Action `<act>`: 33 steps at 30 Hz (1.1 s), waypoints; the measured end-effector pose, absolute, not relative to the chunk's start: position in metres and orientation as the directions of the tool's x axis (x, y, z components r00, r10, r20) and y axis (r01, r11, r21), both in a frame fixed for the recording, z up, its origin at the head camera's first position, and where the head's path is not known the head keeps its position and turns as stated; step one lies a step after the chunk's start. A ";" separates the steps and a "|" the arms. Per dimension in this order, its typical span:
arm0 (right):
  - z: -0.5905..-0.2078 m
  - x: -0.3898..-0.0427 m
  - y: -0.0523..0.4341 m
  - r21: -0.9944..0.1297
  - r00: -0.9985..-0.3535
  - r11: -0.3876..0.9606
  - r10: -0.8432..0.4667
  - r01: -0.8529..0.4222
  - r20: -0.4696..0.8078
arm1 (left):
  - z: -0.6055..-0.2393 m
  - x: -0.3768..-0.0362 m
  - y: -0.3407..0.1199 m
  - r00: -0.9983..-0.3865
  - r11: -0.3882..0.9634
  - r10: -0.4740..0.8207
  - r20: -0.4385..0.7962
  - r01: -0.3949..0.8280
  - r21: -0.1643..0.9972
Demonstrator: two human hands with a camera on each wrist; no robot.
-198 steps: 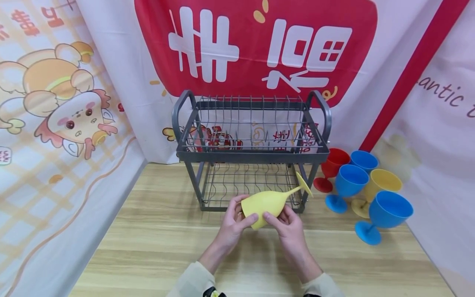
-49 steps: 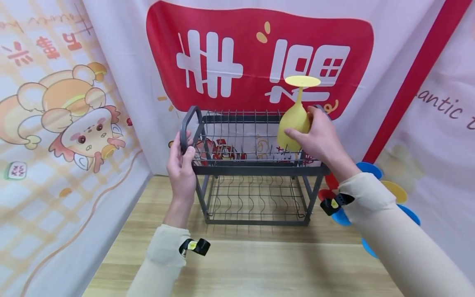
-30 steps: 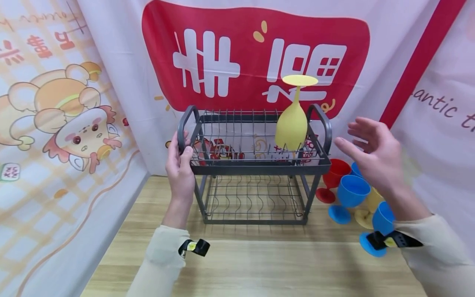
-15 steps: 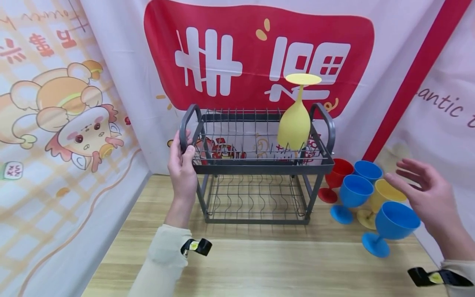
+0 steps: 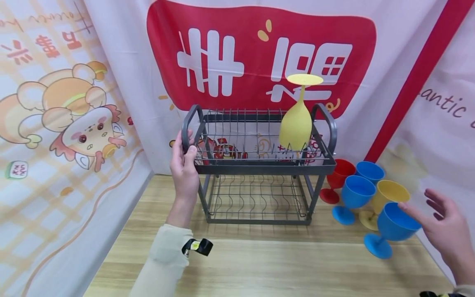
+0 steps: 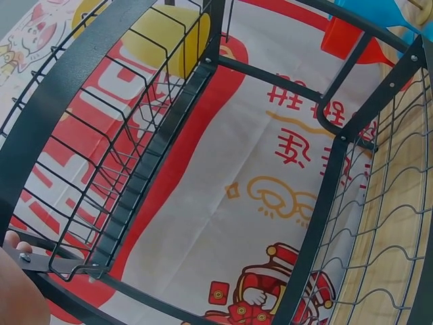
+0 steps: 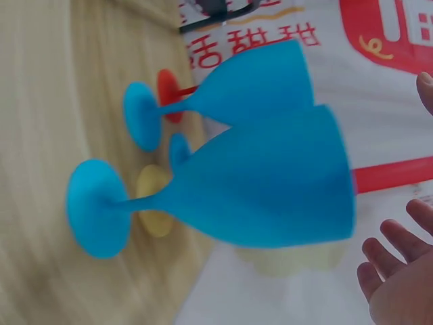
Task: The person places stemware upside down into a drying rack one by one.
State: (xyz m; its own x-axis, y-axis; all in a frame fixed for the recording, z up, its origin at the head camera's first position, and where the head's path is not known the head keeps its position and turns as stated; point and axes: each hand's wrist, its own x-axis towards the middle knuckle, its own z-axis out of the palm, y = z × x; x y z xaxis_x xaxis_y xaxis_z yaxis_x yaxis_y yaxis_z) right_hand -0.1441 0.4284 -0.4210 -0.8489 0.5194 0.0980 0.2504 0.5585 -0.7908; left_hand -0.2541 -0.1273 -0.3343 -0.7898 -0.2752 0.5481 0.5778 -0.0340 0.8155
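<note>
A: What is the left hand (image 5: 184, 169) doing at the dish rack (image 5: 265, 169)?

B: It grips the handle end on the rack's left side, thumb in front

A: And the right hand (image 5: 447, 222)?

B: Well off to the rack's right, fingers loosely bent and holding nothing. It is near the front blue goblet (image 5: 396, 226), and the right wrist view shows a gap between them

A: Where is the upturned yellow goblet (image 5: 295, 128)?

B: On the rack's top tier, toward its right end, mouth down, foot up

A: The others?

B: Upright on the wooden table (image 5: 259, 264), right of the rack: the red goblet (image 5: 339, 177) closest to it, then the middle blue goblet (image 5: 357, 197), the rear blue goblet (image 5: 371, 172) and the second yellow goblet (image 5: 379, 202)

A: Any writing?

B: Behind the rack, a red panel (image 5: 256, 33) bears big white characters I can't make out. Right of the rack, script (image 5: 441, 99) reads "antic", its start cut off. The right wrist view catches red characters (image 7: 250, 40) on the cloth near the rack, ending in 甜甜
</note>
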 end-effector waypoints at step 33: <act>-0.497 -0.142 0.428 -0.825 -0.816 0.340 0.532 0.452 -0.228 | -0.334 -0.254 -0.128 -0.793 -0.039 -0.275 0.543 0.574 0.818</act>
State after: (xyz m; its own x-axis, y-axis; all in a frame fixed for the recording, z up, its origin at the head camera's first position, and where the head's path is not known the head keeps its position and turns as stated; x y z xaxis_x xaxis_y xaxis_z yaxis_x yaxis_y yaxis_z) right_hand -0.1424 0.4283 -0.4965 -0.8155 0.5321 -0.2277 0.4521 0.3401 -0.8246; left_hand -0.2545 -0.1280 -0.3344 -0.7932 -0.2748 0.5434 0.5740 -0.0394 0.8179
